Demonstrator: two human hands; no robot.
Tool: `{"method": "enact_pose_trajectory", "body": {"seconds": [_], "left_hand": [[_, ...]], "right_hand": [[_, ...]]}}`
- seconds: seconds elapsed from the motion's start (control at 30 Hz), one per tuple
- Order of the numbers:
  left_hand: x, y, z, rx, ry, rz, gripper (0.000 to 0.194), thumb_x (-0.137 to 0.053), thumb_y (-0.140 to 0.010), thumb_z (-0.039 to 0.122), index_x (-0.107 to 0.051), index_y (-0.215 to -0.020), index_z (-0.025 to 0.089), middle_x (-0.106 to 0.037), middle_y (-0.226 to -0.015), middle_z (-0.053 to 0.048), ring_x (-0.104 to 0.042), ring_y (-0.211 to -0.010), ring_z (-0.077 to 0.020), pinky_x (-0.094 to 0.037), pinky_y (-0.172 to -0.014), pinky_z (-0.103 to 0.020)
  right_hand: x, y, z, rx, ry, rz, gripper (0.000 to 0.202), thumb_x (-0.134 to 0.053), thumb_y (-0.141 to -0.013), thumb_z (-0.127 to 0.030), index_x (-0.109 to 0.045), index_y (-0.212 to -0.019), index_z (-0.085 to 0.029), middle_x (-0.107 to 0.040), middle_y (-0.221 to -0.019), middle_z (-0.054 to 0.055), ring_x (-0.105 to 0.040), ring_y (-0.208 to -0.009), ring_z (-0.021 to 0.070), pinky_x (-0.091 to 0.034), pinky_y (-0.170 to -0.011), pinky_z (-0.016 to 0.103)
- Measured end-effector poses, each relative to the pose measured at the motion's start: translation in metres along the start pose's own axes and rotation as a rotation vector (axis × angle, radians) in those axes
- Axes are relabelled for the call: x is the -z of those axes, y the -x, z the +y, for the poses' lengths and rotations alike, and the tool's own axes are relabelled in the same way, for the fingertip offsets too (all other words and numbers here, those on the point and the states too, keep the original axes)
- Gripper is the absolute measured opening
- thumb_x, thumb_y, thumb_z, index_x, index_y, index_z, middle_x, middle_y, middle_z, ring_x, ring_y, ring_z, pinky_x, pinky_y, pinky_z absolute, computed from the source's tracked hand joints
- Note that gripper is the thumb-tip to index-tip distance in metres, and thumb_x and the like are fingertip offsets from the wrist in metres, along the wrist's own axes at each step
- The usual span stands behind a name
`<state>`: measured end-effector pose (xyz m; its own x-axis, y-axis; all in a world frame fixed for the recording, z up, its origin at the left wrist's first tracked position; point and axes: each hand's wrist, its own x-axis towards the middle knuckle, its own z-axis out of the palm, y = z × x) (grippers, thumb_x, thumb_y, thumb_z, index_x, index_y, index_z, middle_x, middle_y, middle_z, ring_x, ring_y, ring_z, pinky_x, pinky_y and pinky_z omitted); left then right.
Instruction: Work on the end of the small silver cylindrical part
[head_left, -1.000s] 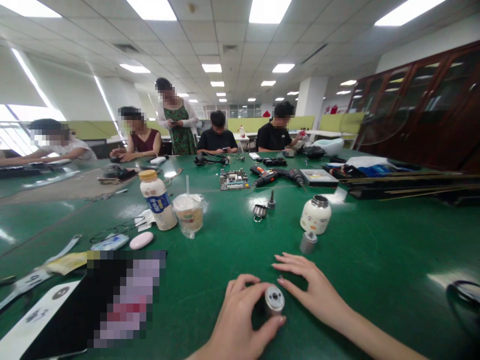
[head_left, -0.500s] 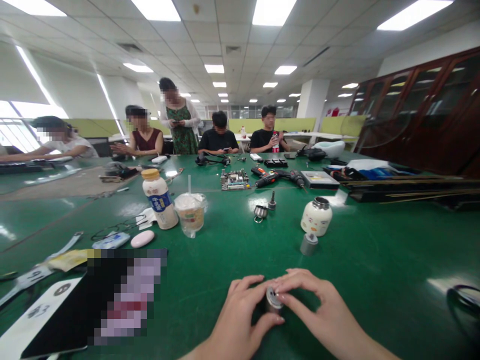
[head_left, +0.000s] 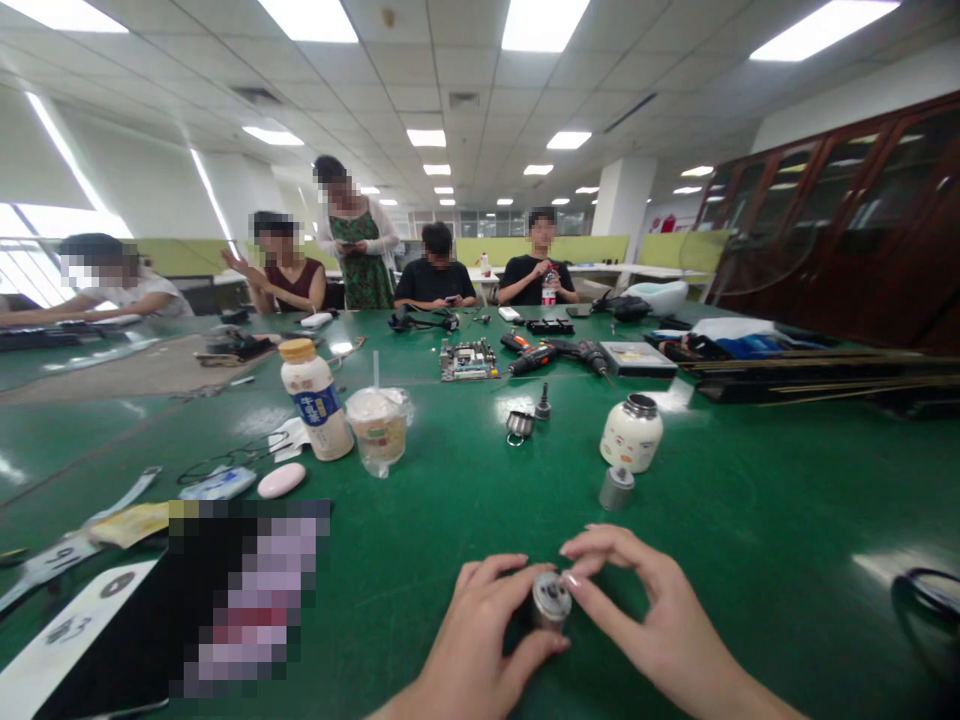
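Observation:
My left hand (head_left: 480, 625) is wrapped round a small grey metal cylinder (head_left: 553, 597), steadying it on the green tabletop. Dark holes or marks show on the cylinder's upward-facing end. Just at its upper right, my right hand (head_left: 649, 600) curls with thumb and index fingertips close together in a pinch. Whatever may lie between those fingertips is too small to make out. A second, similar metal cylinder (head_left: 617, 488) stands farther off, beyond my right hand, in front of a cream-coloured flask (head_left: 632, 433) without a lid.
Left are a capped bottle (head_left: 319, 405), a drink cup (head_left: 379, 430), a pink oval object (head_left: 281, 481) and a pixelated dark panel (head_left: 135, 620). Ahead lie a metal cup-shaped part (head_left: 520, 425), a circuit board (head_left: 469, 360) and power drills (head_left: 532, 358). Several people are across the table.
My right hand's fingers have lifted off the cylinder's top and moved slightly right, uncovering more of its end. The left hand keeps its hold. A person opposite has brought a bottle in front of them.

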<state>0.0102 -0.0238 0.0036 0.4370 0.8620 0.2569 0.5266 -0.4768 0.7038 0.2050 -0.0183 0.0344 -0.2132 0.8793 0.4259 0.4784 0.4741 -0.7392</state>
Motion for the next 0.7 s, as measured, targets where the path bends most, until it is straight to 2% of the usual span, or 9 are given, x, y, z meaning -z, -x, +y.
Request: {"method": "enact_pose_trajectory", "body": {"seconds": [0.1,0.17,0.27,0.33,0.43,0.5,0.7], "left_hand": [[0.001,0.0,0.0,-0.002,0.011,0.014,0.045,-0.074,-0.082,0.022,-0.061,-0.124,0.028,-0.066,-0.124,-0.004,-0.053,-0.118,-0.0274,-0.043,-0.1,-0.043],[0.002,0.0,0.0,-0.016,0.015,0.014,0.045,-0.074,-0.082,0.022,-0.061,-0.124,0.029,-0.066,-0.124,-0.003,-0.053,-0.117,-0.0264,-0.043,-0.1,-0.042],[0.003,0.0,0.002,-0.025,0.007,-0.006,0.045,-0.074,-0.083,0.025,-0.061,-0.125,0.031,-0.066,-0.123,-0.002,-0.054,-0.116,-0.0262,-0.043,-0.099,-0.042],[0.003,0.0,0.003,-0.021,-0.006,-0.013,0.045,-0.073,-0.083,0.025,-0.06,-0.126,0.031,-0.066,-0.124,-0.003,-0.054,-0.116,-0.0267,-0.043,-0.099,-0.043],[0.002,0.0,0.004,-0.004,-0.026,-0.009,0.043,-0.073,-0.083,0.026,-0.061,-0.124,0.027,-0.065,-0.124,-0.006,-0.053,-0.117,-0.0281,-0.042,-0.1,-0.044],[0.001,0.0,0.003,0.001,-0.031,-0.005,0.041,-0.072,-0.083,0.026,-0.062,-0.123,0.026,-0.065,-0.124,-0.007,-0.053,-0.118,-0.0285,-0.042,-0.1,-0.045],[0.001,0.0,0.001,-0.008,-0.009,-0.016,0.041,-0.071,-0.084,0.024,-0.061,-0.123,0.028,-0.065,-0.121,-0.006,-0.053,-0.115,-0.0273,-0.043,-0.099,-0.043]], "right_hand": [[-0.001,-0.001,0.001,-0.013,0.001,0.013,0.02,-0.068,-0.082,-0.03,-0.068,-0.102,-0.024,-0.075,-0.096,0.005,-0.069,-0.093,0.0247,-0.053,-0.086,0.04],[-0.004,-0.001,0.002,0.015,0.008,-0.031,0.018,-0.07,-0.081,-0.029,-0.07,-0.099,-0.026,-0.075,-0.098,0.004,-0.068,-0.097,0.0244,-0.052,-0.091,0.041],[-0.008,0.0,0.002,0.031,-0.004,-0.051,0.007,-0.071,-0.081,-0.026,-0.073,-0.088,-0.027,-0.076,-0.088,0.002,-0.069,-0.094,0.0238,-0.048,-0.098,0.044],[-0.007,-0.002,0.004,0.001,-0.04,-0.018,0.006,-0.072,-0.081,-0.027,-0.072,-0.086,-0.026,-0.077,-0.086,0.002,-0.071,-0.09,0.0231,-0.049,-0.097,0.044],[-0.003,-0.007,0.011,-0.079,-0.117,0.041,0.013,-0.071,-0.082,-0.03,-0.068,-0.092,-0.023,-0.077,-0.088,0.004,-0.073,-0.085,0.0222,-0.055,-0.087,0.038],[0.0,-0.011,0.019,-0.118,-0.127,0.042,0.016,-0.07,-0.082,-0.03,-0.066,-0.094,-0.021,-0.077,-0.091,0.005,-0.073,-0.086,0.0227,-0.056,-0.085,0.037],[-0.003,-0.013,0.046,-0.103,0.008,-0.135,0.01,-0.07,-0.081,-0.022,-0.073,-0.09,-0.02,-0.076,-0.092,0.006,-0.071,-0.095,0.0254,-0.053,-0.091,0.043]]}}
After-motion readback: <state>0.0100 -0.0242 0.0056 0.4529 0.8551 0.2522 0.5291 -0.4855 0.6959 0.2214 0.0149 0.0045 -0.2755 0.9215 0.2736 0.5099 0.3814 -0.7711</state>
